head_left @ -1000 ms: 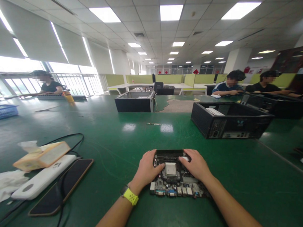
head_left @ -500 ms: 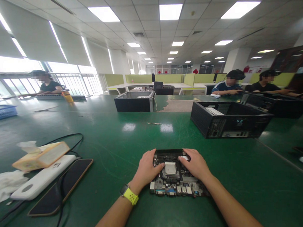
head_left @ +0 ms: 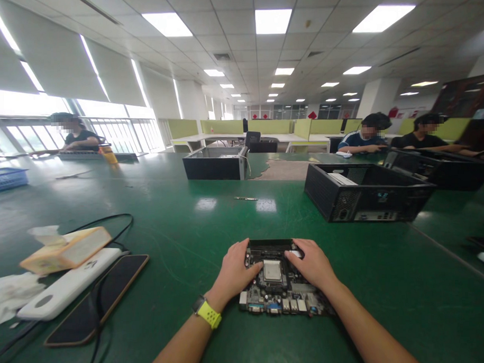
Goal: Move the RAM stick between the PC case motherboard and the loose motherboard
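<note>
A computer motherboard (head_left: 265,294) lies in front of me on the green table, its port side facing me. Near its middle sits a square silver processor (head_left: 272,271). My left hand (head_left: 237,266) grips the board's left side, thumb over the top near the processor. On the opposite side my right hand (head_left: 313,261) holds the board, its thumb beside a small white part at the upper right. The fingers of both hands curl around the far edge and are partly hidden.
Left on the table (head_left: 168,231) are a phone (head_left: 122,283), a white power bank (head_left: 71,283), cables and a tissue pack (head_left: 75,248). An open black computer case (head_left: 369,193) stands ahead right, another case (head_left: 215,164) farther back. Several people sit around the table.
</note>
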Available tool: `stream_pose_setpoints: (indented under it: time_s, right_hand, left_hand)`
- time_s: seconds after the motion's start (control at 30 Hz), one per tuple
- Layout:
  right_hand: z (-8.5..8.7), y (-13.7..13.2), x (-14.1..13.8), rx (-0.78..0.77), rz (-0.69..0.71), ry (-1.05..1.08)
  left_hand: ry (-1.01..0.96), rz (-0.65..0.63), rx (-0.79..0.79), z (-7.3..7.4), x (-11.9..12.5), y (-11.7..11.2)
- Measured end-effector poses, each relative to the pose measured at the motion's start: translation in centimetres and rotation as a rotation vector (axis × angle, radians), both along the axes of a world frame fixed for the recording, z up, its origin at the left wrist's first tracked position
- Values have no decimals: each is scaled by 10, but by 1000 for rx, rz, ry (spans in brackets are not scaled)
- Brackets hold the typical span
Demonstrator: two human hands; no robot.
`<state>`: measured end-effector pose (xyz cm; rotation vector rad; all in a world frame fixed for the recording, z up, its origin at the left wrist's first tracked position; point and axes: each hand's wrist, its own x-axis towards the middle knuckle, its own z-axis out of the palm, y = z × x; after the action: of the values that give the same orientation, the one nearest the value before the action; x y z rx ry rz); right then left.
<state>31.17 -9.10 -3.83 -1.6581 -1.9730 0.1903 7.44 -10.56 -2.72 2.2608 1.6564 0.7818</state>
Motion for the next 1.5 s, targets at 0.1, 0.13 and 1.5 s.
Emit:
stream_pose_setpoints:
  time_s: [0.1, 0.13, 1.5]
  right_hand:
    - [1, 0, 0, -11, 1, 2]
    - [2, -1, -1, -13, 2, 4]
    - [117, 113, 126, 217, -412, -281]
  left_hand:
    - [-6, -12, 2, 0, 0, 0]
    - [-11, -15, 4, 0, -1, 0]
    - [261, -121, -37, 36, 18, 21]
